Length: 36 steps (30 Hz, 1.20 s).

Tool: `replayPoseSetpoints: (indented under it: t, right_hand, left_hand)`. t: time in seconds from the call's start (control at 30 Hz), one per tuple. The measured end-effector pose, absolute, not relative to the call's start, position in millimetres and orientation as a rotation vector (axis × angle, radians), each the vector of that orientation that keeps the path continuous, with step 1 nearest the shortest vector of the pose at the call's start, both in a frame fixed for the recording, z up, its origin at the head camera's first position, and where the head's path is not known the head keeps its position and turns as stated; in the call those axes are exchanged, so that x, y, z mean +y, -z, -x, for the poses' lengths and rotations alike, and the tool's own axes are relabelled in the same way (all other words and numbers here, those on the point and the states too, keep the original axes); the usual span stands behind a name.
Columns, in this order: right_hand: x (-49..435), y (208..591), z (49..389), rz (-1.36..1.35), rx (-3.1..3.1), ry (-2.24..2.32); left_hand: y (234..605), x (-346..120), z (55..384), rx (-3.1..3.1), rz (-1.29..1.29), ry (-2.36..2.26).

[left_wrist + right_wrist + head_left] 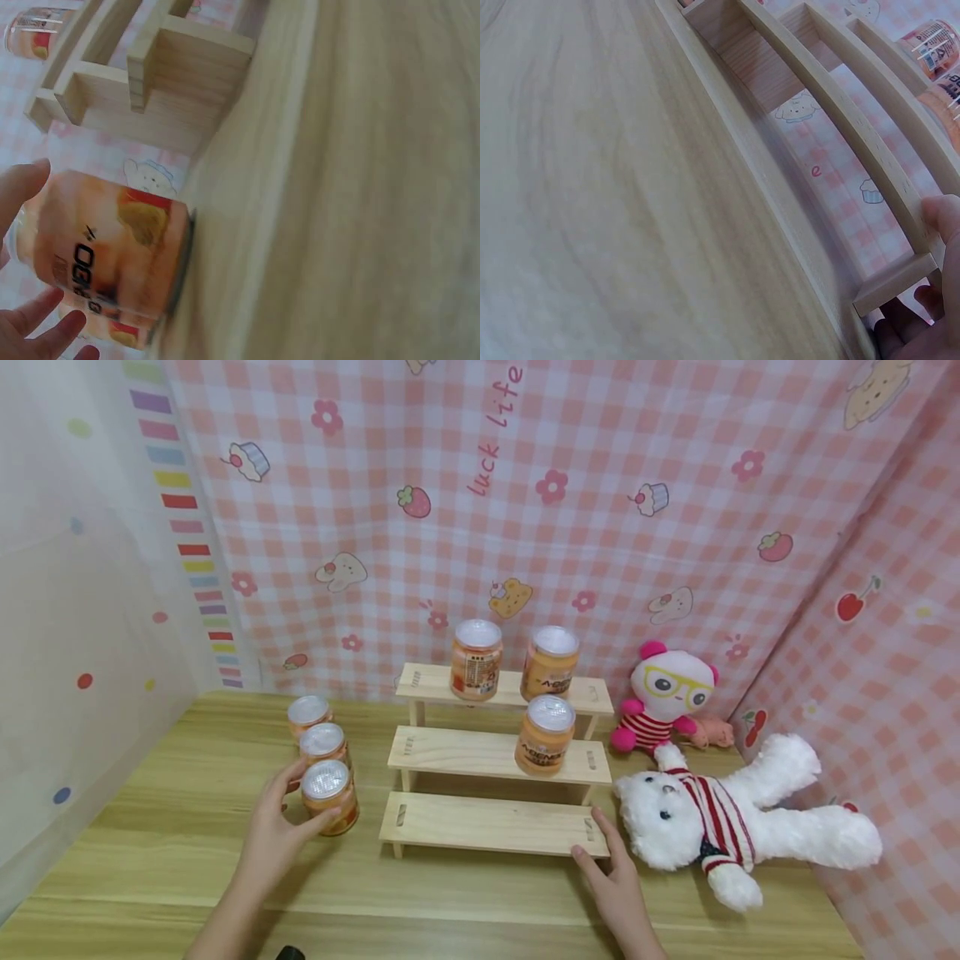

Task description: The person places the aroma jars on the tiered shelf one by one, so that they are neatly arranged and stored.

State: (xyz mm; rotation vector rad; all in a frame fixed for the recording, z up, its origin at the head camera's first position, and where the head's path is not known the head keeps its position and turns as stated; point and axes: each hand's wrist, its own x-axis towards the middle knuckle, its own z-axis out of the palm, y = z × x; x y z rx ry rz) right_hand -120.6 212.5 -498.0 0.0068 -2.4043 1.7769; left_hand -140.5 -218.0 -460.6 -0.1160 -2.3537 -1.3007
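A three-tier wooden step shelf point(487, 822) stands on the table. My right hand point(618, 885) grips the right end of its lowest step. In the right wrist view, the thumb point(943, 214) lies on the step's edge, with other fingers beside the end support. On the left, three orange cans with silver lids stand in a row. Around the nearest can point(330, 802), my left hand point(277, 827) spreads its thumb and fingers; firm contact cannot be made out. Directly behind are the middle can point(324, 742) and the far can point(307, 714).
On the top step stand two similar cans, one left point(476, 664) and one right point(551, 668). Another can point(545, 739) is on the middle step. To the right lie a white plush bear point(667, 818) and a pink-and-white plush toy point(663, 693). Checked cloth point(450, 552) hangs behind.
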Motion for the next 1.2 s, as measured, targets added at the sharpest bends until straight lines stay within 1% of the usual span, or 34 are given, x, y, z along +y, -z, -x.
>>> replayPoseSetpoints:
  t: [0.4,0.63,0.73,1.0,1.2]
  right_hand:
    - [212.0,496.2,119.0,0.000,-2.431,-1.793]
    - [210.5,493.9,118.0,-0.006,-2.430,-1.810]
    - [210.7,494.4,118.8,-0.012,-2.430,-1.807]
    - [211.7,495.8,120.3,-0.014,-2.416,-1.814]
    - [211.0,494.8,119.6,-0.007,-2.427,-1.809]
  left_hand:
    - [480.9,-225.8,146.1,-2.347,0.178,1.372]
    - [485.0,-222.8,145.3,-2.326,0.183,1.478]
    - [481.3,-219.4,143.3,-2.320,0.169,1.521]
    - [453.0,-206.4,131.0,-2.322,0.143,1.502]
    - [452.9,-206.2,130.6,-2.304,0.126,1.537]
